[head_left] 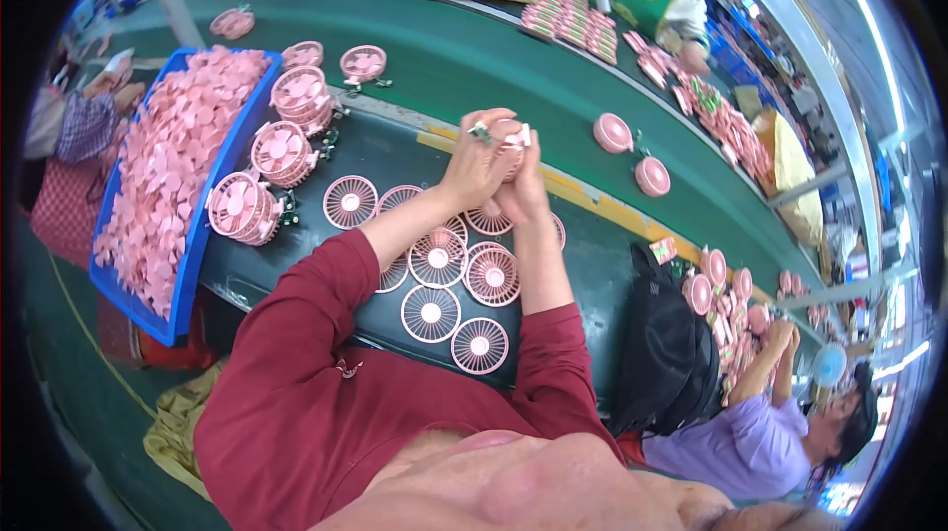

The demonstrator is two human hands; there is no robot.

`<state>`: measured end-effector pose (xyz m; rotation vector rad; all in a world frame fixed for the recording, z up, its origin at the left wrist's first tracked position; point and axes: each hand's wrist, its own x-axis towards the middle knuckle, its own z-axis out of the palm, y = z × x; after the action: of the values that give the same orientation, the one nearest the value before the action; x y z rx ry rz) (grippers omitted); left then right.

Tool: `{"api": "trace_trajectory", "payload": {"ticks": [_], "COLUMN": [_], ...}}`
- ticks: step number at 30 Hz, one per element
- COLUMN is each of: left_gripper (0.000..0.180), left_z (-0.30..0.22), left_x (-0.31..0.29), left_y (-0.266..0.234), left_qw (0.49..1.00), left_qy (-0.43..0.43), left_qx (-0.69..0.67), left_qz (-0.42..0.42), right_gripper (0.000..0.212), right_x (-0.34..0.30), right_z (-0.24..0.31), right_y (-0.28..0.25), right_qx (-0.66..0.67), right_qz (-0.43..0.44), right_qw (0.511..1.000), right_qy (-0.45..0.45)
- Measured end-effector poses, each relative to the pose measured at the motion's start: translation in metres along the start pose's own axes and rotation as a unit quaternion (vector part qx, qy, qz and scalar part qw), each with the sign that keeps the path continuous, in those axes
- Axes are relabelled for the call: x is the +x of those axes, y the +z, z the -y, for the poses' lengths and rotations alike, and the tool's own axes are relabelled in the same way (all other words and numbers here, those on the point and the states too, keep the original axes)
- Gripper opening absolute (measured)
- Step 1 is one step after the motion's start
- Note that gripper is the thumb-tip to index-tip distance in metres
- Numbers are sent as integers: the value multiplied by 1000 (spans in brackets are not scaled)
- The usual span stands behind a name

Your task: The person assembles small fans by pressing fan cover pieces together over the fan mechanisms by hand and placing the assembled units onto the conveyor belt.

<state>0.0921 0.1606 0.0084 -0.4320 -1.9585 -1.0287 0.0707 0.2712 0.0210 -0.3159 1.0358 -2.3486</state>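
Head: pink fan [510, 142] within two-handed grip [476, 168]

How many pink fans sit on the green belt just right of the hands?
2: one fan on the belt, and a second fan to its lower right. Pink pieces farther right are too small to tell; some may be hidden.

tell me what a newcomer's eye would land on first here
Probably the blue tray on the left, heaped with small pink pieces. Next come the round pink grilles spread out in the middle, in front of the person. Just beyond them, both hands hold a pink part near the edge of a green belt.
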Motion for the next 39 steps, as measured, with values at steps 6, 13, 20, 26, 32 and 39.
{"api": "trace_trajectory", "payload": {"ticks": [6,13,20,26,32,39], "left_gripper": [56,51,37,32,34,44], "left_z": [62,176,190,166,124,19], "left_x": [17,61,84,76,49,-1], "left_y": [-11,-76,-94,-83,-41,2], "left_qw": [960,887,761,850,958,771], "left_qy": [-91,-203,-278,-140,-276,-460], "left_qx": [205,372,485,469,71,-438], "left_qz": [167,180,328,194,-38,-46], "right_gripper": [38,63,73,62,59,74], "right_x": [59,-25,-63,-53,-39,-28], "right_z": [65,17,-9,-3,26,6], "right_y": [-93,-68,-26,-50,-12,8], "right_qx": [-414,-763,-838,-694,-452,-711], "right_qz": [-121,-26,36,-1,-122,-86], "right_qw": [890,616,532,705,873,591], "right_qy": [-147,-195,-113,-146,-140,-371]}}
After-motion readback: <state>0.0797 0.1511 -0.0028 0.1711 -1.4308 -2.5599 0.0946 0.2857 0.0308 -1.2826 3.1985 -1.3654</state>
